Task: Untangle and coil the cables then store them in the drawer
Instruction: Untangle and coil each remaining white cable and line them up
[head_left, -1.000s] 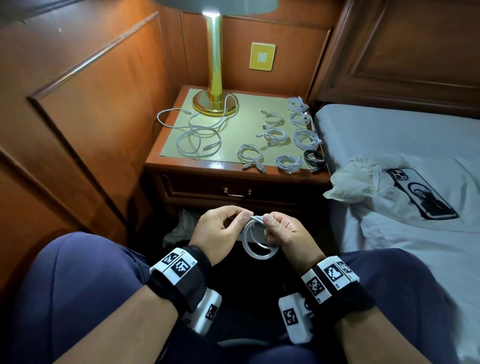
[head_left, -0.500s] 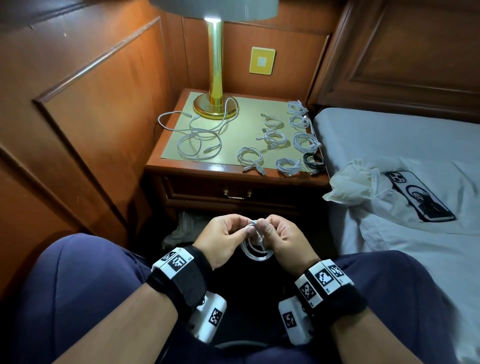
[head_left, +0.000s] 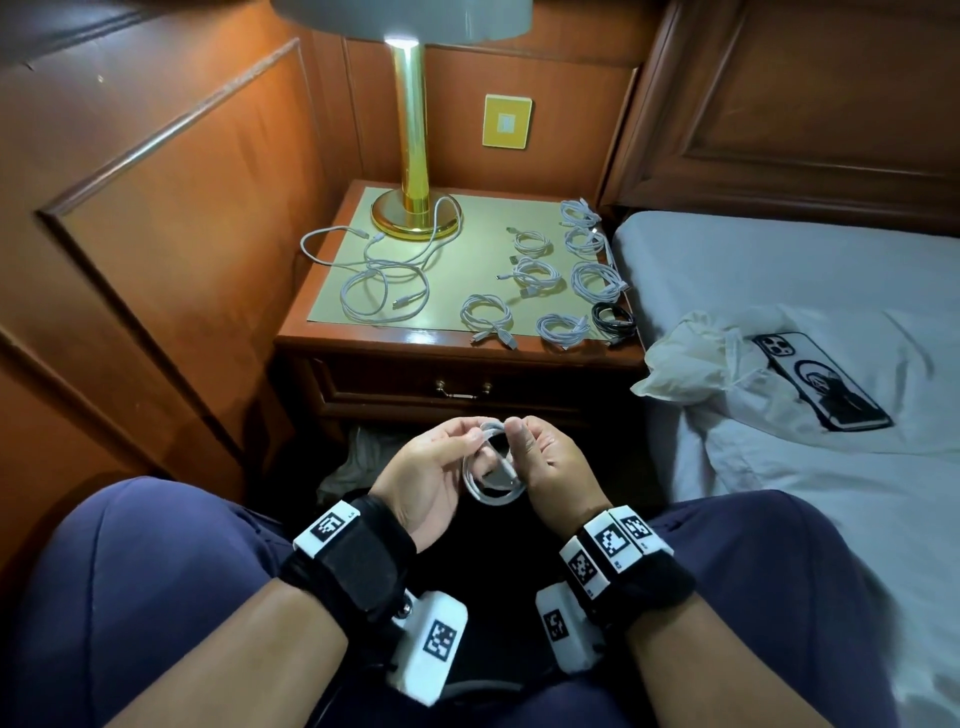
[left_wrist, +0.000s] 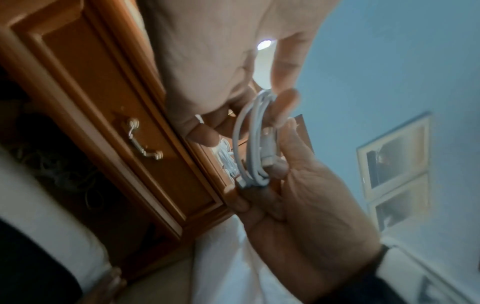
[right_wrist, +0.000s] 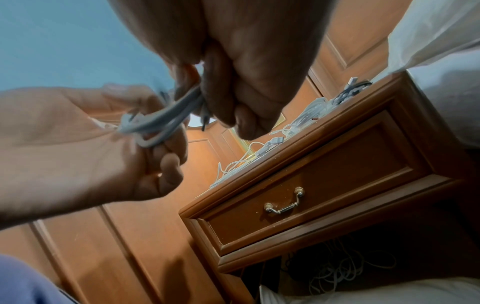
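Now both hands (head_left: 488, 467) pinch white cable coil (head_left: 491, 475), loop hanging downward.

1. My head view is dim and warm; the only light I see is the lamp (head_left: 410, 130), its bulb blown out white under the shade.
2. Glare sits on the nightstand (head_left: 415, 340) front edge; beneath it, deep shadow.
3. Straight panel lines bow toward the edges.
4. My left wrist view is soft, with the drawer handle (left_wrist: 144, 142) smeared.
5. In the right wrist view, near fingers are blurred and backlit.
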